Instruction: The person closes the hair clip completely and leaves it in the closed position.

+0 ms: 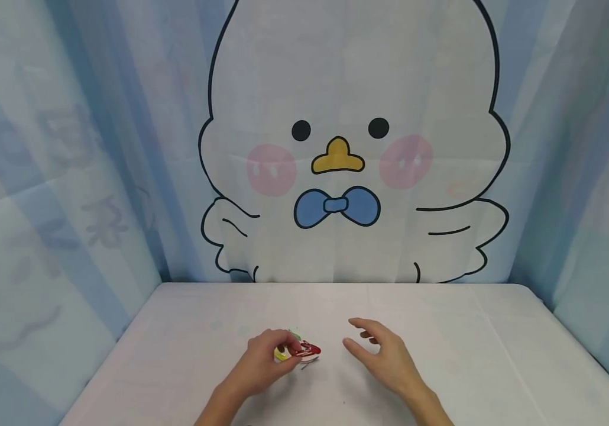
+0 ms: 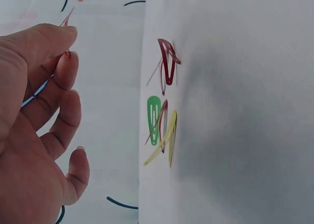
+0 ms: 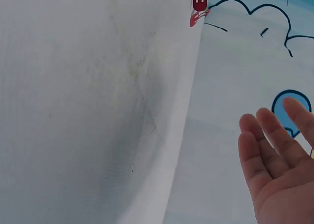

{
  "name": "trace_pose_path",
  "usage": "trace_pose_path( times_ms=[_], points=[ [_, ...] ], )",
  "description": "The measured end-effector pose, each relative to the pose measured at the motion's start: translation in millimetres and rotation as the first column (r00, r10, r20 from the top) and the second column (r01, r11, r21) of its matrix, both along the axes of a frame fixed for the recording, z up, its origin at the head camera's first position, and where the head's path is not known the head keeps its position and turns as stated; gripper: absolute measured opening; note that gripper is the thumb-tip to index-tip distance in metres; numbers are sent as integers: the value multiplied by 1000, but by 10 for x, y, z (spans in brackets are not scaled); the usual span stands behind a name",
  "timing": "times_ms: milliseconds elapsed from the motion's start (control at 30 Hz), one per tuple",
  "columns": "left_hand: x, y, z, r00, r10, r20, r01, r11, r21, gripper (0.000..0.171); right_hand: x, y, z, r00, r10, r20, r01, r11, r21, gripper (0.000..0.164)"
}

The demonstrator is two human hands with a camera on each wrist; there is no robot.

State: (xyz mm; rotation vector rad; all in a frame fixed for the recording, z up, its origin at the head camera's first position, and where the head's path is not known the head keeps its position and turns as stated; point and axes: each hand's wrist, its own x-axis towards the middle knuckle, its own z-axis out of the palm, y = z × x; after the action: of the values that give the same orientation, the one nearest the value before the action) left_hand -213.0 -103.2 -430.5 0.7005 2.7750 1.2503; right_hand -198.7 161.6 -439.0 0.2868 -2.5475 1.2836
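My left hand (image 1: 268, 365) pinches a small red snap hair clip (image 2: 68, 54) between thumb and forefinger, most of it hidden by them. Beyond that hand, a small group of snap hair clips lies on the table. In the left wrist view the group shows a dark red clip (image 2: 169, 62), a green clip (image 2: 154, 118) and a yellow clip (image 2: 172, 126), with other reddish ones overlapping them. To the right of the clips, my right hand (image 1: 386, 358) is held above the table with nothing in it, its fingers loosely spread.
A white cloth covers the table (image 1: 485, 367). Behind it hangs a curtain (image 1: 352, 248) printed with a cartoon bird, and blue-striped curtains (image 1: 60, 207) close off both sides. Tiny dark specks dot the cloth in the right wrist view.
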Motion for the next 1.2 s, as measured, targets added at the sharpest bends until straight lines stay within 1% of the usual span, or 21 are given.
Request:
trace_pose_path(
  times_ms=[200, 300, 533, 700, 833, 967, 1067, 1200],
  points=[
    [15, 65, 17, 999, 0, -33, 1, 1000, 19, 13, 20, -26, -13, 999, 29, -25, -32, 992, -125, 35],
    [26, 97, 23, 998, 4, -62, -2, 1000, 22, 15, 28, -34, 0, 999, 45, -10, -46, 984, -173, 34],
    [39, 159, 44, 991, -28, -131, 34, 999, 40, 16, 43, -34, 30, 998, 47, 43, -36, 973, -227, 31],
    [49, 206, 77, 989, -41, -141, 51, 996, 68, 15, 46, -31, 32, 996, 63, 59, -45, 962, -270, 28],
    [46, 266, 90, 987, -57, -149, 71, 993, 91, 14, 55, -23, 34, 992, 105, 65, -80, 948, -309, 26],
    [42, 332, 78, 975, -70, -209, 92, 991, 98, 16, 73, -20, 39, 986, 157, 61, -128, 934, -334, 25],
    [38, 382, 63, 962, -89, -260, 122, 986, 115, 17, 83, -16, 56, 982, 180, 59, -149, 927, -343, 24],
    [33, 440, 51, 940, -112, -322, 170, 973, 158, 19, 90, -10, 65, 977, 205, 53, -175, 922, -346, 23]
  ],
)
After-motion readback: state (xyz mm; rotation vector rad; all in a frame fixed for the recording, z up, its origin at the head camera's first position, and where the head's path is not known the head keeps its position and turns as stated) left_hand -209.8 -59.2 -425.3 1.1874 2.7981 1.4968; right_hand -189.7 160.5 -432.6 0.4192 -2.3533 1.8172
